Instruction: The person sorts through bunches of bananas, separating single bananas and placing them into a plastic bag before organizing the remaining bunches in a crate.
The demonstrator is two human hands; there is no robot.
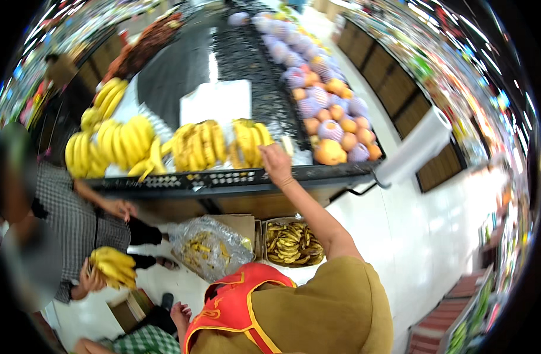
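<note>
My right arm stretches out over the front rim of a black display stand (235,174). My right hand (275,163) is at the right end of a row of yellow bananas, its fingers bent together against the edge of the last bunch (247,141). Whatever lies between those fingers is too small to make out. A brown-spotted bunch (198,144) lies left of it, and more yellow bunches (124,141) continue to the far left. My left hand (181,312) hangs low beside my red apron (238,304), its fingers loosely apart with nothing visible in them.
Oranges (330,152) and net-wrapped fruit (309,107) fill the stand's right side. A plastic bag roll (418,144) projects at its corner. Below are a banana box (294,243) and a plastic-lined box (208,248). At left, a person holds bananas (113,267); another person's checked clothing (143,342) shows below.
</note>
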